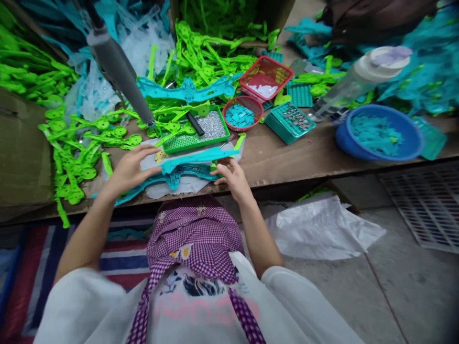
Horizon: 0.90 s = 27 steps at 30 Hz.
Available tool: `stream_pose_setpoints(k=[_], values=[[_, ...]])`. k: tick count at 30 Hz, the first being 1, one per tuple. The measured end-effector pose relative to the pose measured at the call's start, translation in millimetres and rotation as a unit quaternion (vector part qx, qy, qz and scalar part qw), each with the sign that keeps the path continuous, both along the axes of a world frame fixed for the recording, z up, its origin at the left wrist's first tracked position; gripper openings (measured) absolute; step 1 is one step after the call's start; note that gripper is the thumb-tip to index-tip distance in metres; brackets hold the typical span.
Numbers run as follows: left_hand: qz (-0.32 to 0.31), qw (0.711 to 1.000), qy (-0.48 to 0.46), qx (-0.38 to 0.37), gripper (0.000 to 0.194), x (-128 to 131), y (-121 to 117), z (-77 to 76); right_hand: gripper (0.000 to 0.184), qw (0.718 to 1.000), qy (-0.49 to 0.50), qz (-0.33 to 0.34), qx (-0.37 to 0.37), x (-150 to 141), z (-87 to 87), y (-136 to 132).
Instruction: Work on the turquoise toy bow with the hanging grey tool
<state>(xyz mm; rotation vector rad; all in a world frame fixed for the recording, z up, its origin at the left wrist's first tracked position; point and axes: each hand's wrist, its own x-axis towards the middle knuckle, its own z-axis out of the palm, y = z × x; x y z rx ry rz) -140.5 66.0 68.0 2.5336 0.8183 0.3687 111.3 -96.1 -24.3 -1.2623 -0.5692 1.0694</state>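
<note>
Two long turquoise plastic parts lie one over the other in front of me: an upper, straighter part and a lower, curved part with a notched middle. My left hand is at their left side, thumb and fingers spread apart, the thumb tip against the turquoise plastic. At the other end my right hand has its fingers bent round the right end of the lower part, beside a small lime-green piece. Just behind is a green tray of small silvery pieces, with a black-handled tool across it.
A grey hanging power screwdriver slants down at the left. Lime-green plastic arms heap up left and behind. Red baskets, teal stacked trays, a clear bottle and a blue bowl stand rightward along the cardboard-covered bench.
</note>
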Motion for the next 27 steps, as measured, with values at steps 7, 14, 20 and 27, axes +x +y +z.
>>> stream_pose_setpoints(k=[7, 14, 20, 27], values=[[0.075, 0.968, 0.235, -0.039, 0.081, -128.7, 9.3, -32.1, 0.061, 0.994, -0.085, -0.04, -0.053, 4.2, -13.8, -8.6], [0.043, 0.976, 0.207, -0.045, 0.073, -133.3, 9.4, -45.2, 0.054, 0.982, -0.12, -0.131, -0.066, 14.6, -22.8, -6.8], [0.034, 0.985, 0.159, -0.055, 0.066, -143.5, -0.2, -48.8, 0.05, 0.98, -0.137, -0.141, -0.018, 31.9, -21.6, 3.6], [0.056, 0.99, 0.123, -0.046, 0.071, -147.4, -6.8, -47.8, 0.041, 0.98, -0.136, -0.132, 0.057, 22.8, -10.8, -2.3]])
